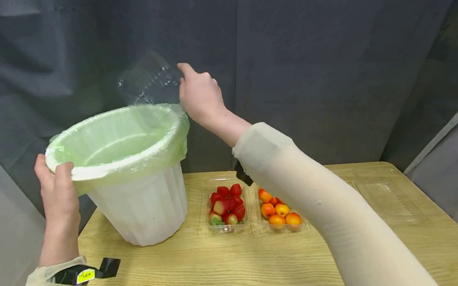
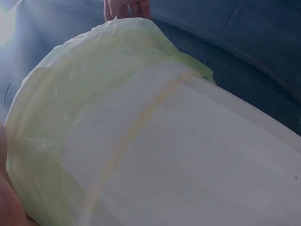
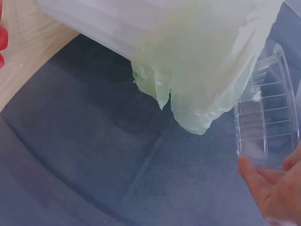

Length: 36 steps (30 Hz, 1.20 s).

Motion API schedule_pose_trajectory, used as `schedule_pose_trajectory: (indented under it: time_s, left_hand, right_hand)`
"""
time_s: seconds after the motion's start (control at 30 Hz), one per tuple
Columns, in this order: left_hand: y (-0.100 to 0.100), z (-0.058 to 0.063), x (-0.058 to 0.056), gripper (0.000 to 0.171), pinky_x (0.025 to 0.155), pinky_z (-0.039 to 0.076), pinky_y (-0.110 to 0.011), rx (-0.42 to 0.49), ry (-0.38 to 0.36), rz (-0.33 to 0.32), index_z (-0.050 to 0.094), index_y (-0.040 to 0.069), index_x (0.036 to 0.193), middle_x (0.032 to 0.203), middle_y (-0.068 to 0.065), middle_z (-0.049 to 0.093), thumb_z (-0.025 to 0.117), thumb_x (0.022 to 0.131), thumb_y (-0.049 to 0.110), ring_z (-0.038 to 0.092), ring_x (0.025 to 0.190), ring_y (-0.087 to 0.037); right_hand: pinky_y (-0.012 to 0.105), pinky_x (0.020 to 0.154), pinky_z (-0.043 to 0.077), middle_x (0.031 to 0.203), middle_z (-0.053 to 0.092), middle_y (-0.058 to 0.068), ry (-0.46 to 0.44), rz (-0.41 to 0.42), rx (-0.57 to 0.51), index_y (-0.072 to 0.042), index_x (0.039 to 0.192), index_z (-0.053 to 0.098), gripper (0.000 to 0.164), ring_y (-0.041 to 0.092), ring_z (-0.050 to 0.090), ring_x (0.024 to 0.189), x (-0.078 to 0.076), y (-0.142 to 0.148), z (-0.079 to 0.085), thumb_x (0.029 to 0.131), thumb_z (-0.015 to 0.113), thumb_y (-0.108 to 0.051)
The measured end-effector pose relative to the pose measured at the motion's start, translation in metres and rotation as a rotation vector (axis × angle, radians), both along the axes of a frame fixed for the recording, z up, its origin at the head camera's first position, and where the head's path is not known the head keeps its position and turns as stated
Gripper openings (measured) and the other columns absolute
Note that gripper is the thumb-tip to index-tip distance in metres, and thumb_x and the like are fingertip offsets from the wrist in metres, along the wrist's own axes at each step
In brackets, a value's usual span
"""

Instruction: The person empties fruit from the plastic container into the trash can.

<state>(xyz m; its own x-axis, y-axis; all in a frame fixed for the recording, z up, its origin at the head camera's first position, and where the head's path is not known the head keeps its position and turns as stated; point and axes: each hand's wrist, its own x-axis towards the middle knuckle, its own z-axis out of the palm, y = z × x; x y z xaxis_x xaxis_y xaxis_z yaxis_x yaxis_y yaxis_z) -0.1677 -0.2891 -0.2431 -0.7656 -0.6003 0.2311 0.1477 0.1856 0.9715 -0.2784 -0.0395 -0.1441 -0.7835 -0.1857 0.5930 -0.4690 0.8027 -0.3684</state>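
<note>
My left hand [image 1: 60, 192] grips the near-left rim of a white ribbed trash can [image 1: 145, 208], thumb over the edge. The can is tilted and lined with a pale green plastic bag [image 1: 124, 146] folded over its rim. My right hand [image 1: 200, 91] pinches a clear plastic container [image 1: 149, 79] above the can's far right rim. In the right wrist view the container [image 3: 265, 108] shows ridged sides, with fingers at its edge and the bag's loose folds [image 3: 197, 113] beside it.
On the wooden table [image 1: 223, 269] stand a clear box of strawberries [image 1: 227, 206] and a clear box of orange-red fruit [image 1: 276, 211], partly behind my right sleeve. A clear plastic container [image 1: 388, 197] lies at the right. Dark curtains [image 1: 307, 65] hang behind.
</note>
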Motion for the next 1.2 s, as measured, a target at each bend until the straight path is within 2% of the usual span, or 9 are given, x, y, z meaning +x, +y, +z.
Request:
schedule_pose_trajectory:
  time_s: [0.2, 0.63, 0.73, 0.87, 0.97, 1.2]
  left_hand:
    - [0.000, 0.000, -0.001, 0.064, 0.107, 0.007, -0.024, -0.014, -0.002, 0.001, 0.005, 0.026, 0.146, 0.152, 0.002, 0.012, 0.035, 0.089, 0.025, 0.018, 0.129, -0.006]
    - [0.000, 0.001, -0.001, 0.065, 0.108, 0.006, -0.025, -0.006, -0.016, -0.005, 0.003, 0.027, 0.146, 0.152, 0.004, 0.010, 0.036, 0.089, 0.025, 0.015, 0.130, -0.006]
    - [0.000, 0.002, -0.001, 0.066, 0.108, 0.005, -0.025, -0.002, -0.021, -0.007, 0.003, 0.027, 0.146, 0.152, 0.004, 0.009, 0.037, 0.089, 0.025, 0.015, 0.130, -0.006]
    - [-0.001, 0.003, -0.001, 0.066, 0.107, 0.006, -0.024, 0.005, -0.023, -0.005, 0.003, 0.027, 0.146, 0.152, 0.003, 0.010, 0.037, 0.089, 0.025, 0.016, 0.130, -0.006]
    - [-0.001, 0.003, 0.000, 0.066, 0.107, 0.006, -0.023, 0.003, -0.027, -0.002, 0.003, 0.027, 0.146, 0.152, 0.003, 0.010, 0.037, 0.089, 0.025, 0.017, 0.129, -0.006]
    - [-0.001, 0.002, 0.001, 0.066, 0.108, 0.005, -0.023, 0.015, -0.025, -0.009, 0.003, 0.026, 0.146, 0.152, 0.004, 0.008, 0.037, 0.090, 0.025, 0.015, 0.130, -0.005]
  right_hand:
    - [0.024, 0.044, 0.030, 0.055, 0.049, 0.001, -0.019, 0.022, -0.100, -0.018, 0.134, 0.044, 0.038, 0.013, 0.037, 0.041, -0.003, 0.014, -0.002, 0.097, 0.036, -0.022]
    - [0.025, 0.046, 0.031, 0.058, 0.049, 0.000, -0.036, 0.060, -0.212, -0.016, 0.131, 0.048, 0.037, 0.013, 0.036, 0.040, -0.002, 0.047, -0.003, 0.097, 0.037, -0.021]
    - [0.024, 0.051, 0.035, 0.064, 0.057, 0.001, -0.048, 0.062, -0.252, -0.016, 0.131, 0.048, 0.037, 0.013, 0.046, 0.043, -0.002, 0.057, -0.003, 0.096, 0.037, -0.020]
    - [0.024, 0.056, 0.041, 0.085, 0.067, 0.001, -0.076, 0.072, -0.291, -0.015, 0.132, 0.047, 0.038, 0.014, 0.058, 0.052, -0.002, 0.070, -0.005, 0.096, 0.035, -0.019]
    - [0.024, 0.053, 0.043, 0.097, 0.067, 0.002, -0.088, 0.071, -0.304, -0.014, 0.133, 0.046, 0.039, 0.015, 0.060, 0.055, -0.002, 0.079, -0.009, 0.096, 0.034, -0.019]
    - [0.023, 0.052, 0.047, 0.103, 0.067, 0.004, -0.119, 0.047, -0.331, -0.016, 0.132, 0.047, 0.037, 0.013, 0.059, 0.052, 0.000, 0.096, -0.015, 0.096, 0.037, -0.020]
